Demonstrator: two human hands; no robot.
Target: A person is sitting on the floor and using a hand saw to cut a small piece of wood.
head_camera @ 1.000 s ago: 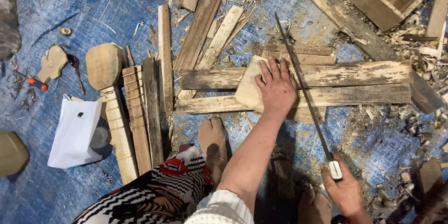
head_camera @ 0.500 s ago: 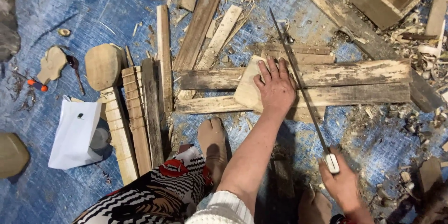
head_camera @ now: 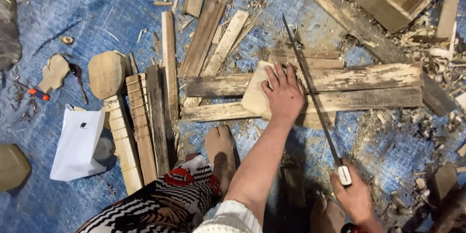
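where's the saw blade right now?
Head view, right of centre: the long thin saw blade runs diagonally from the right hand near the bottom edge up across the stacked planks, just right of the left hand pressing the pale wood piece.

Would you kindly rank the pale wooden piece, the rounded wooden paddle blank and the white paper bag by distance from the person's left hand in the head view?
1. Pale flat wooden piece: directly under the left hand, pressed on the planks.
2. Rounded wooden paddle blank: well to the left, on the blue tarp.
3. White paper bag: farthest, lower left.
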